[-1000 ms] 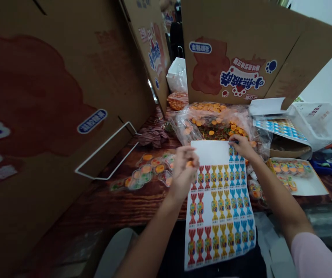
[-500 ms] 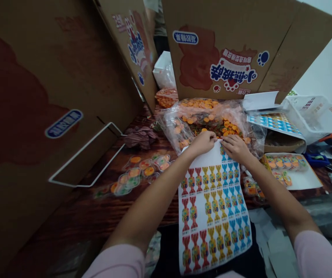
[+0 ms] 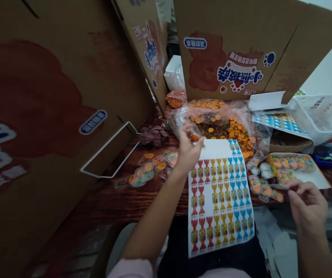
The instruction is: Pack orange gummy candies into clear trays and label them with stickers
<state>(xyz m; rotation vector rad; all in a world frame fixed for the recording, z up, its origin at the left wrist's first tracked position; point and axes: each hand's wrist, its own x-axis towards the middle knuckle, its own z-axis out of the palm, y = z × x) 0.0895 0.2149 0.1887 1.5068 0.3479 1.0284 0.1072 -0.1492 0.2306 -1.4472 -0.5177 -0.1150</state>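
Observation:
A white sticker sheet (image 3: 200, 231) printed with red, yellow and blue candy-shaped stickers slopes from the table down over my lap. Its top row has bare backing and two blue stickers at the right. My left hand (image 3: 189, 152) covers the sheet's upper left corner, thumb and fingers apart, over the near left side of a clear plastic bag (image 3: 260, 135) of orange candies (image 3: 238, 131). Out to the right, my right hand (image 3: 309, 202) pinches a small thin sticker (image 3: 278, 186), seen nearly edge-on. Just beyond it lie clear candy packs (image 3: 260, 187) with orange pieces inside.
Cardboard boxes (image 3: 287, 65) wall off the back and left side (image 3: 52, 96). More candy packs (image 3: 147, 170), a crumpled dark cloth (image 3: 153, 136) and a white wire frame (image 3: 96, 175) are at left. At right are a yellow box (image 3: 313, 175) and a white basket (image 3: 319, 112).
My right hand has left the sheet's top edge and swung right with a sticker between its fingers. My left hand has shifted left and opened. The view has turned slightly left.

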